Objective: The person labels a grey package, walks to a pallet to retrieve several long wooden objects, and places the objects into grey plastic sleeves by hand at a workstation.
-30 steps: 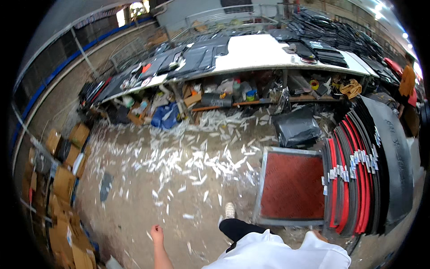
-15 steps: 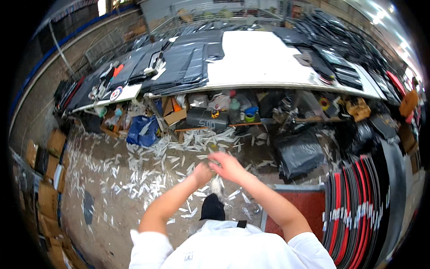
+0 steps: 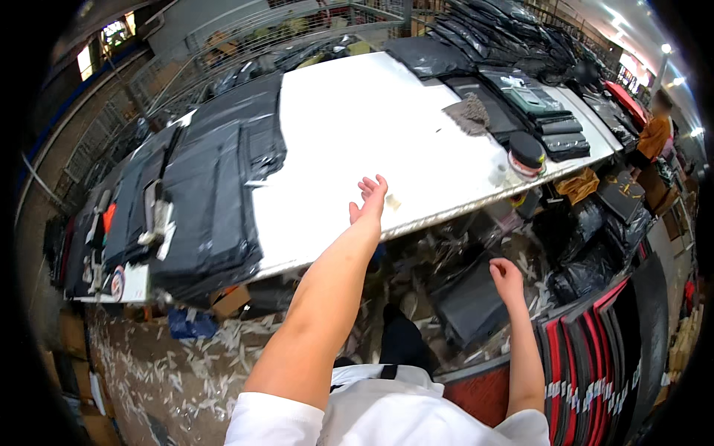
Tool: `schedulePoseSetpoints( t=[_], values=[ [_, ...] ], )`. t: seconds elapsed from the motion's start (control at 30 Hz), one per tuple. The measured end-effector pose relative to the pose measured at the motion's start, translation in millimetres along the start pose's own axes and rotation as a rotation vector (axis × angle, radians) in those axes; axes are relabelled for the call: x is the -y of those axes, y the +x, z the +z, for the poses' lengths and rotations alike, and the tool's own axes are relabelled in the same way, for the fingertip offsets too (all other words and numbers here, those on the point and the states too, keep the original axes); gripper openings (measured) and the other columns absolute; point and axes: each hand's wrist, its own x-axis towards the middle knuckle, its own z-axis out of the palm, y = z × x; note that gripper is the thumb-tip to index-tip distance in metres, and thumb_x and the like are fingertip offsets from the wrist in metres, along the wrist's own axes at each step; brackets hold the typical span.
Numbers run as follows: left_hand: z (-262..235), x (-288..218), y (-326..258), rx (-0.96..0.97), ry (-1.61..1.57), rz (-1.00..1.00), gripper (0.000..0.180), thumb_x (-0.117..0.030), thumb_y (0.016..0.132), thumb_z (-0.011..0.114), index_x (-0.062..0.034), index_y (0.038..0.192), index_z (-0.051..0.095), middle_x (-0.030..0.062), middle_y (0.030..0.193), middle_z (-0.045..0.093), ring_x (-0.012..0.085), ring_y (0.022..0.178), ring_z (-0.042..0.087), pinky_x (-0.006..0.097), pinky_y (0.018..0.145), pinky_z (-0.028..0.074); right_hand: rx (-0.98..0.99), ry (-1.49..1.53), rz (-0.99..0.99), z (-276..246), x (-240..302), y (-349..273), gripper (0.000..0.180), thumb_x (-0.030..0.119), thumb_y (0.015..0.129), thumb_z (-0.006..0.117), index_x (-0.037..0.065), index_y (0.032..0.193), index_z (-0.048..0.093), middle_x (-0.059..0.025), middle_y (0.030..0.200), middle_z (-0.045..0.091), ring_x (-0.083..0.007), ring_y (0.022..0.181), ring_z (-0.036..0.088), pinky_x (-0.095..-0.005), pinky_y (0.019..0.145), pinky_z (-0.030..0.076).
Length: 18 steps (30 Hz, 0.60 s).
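Observation:
My left hand [image 3: 370,201] reaches out over the white tabletop [image 3: 342,119] near its front edge, fingers stretched and spread, with nothing in it. Lower and to the right, my right hand [image 3: 507,280] hangs in front of the table with its fingers loosely curled together; I see nothing in them. On the tabletop to the left of my left hand lie flat dark plastic-wrapped packages [image 3: 201,193]. Toward the right are a grey fluffy cloth piece [image 3: 468,114] and a round black-topped roll or tub [image 3: 526,154].
Upright red and black sheets [image 3: 587,349] stand at the lower right. A dark bag [image 3: 472,301] lies under the table. White scraps [image 3: 171,364] litter the floor. Dark packages [image 3: 513,37] are piled at the back right. A person in orange [image 3: 653,137] stands far right.
My hands were together in front of me and have moved apart. The left one now extends over the tabletop, while the right one is off to the right. I am closer to the table.

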Motion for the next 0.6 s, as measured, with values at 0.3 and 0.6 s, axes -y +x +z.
schedulePoseSetpoints(
  t=[0.3, 0.6],
  values=[
    [-65.9, 102.0, 256.7, -0.332, -0.560, -0.023, 0.025, -0.024, 0.083, 0.047, -0.0087, 0.103, 0.051, 0.0058, 0.098, 0.053, 0.0193, 0.094, 0.049, 0.042, 0.090, 0.031, 0.260, -0.206, -0.766, 41.8, 85.2, 264.5, 0.036, 0.002, 0.070, 0.051, 0.011, 0.105, 0.057, -0.0108, 0.113, 0.054, -0.0265, 0.111, 0.046, -0.0424, 0.090, 0.035],
    [-119.2, 84.2, 352.1, -0.812, -2.063, -0.598, 0.048, -0.009, 0.068, 0.054, -0.0045, 0.115, 0.046, 0.0148, 0.117, 0.044, 0.0309, 0.112, 0.039, 0.044, 0.094, 0.029, -0.185, -0.451, -0.309, -100.6, -118.4, 553.5, 0.028, 0.007, 0.070, 0.051, 0.007, 0.097, 0.057, -0.0119, 0.097, 0.056, -0.0307, 0.093, 0.053, -0.0441, 0.076, 0.042]
  ],
)
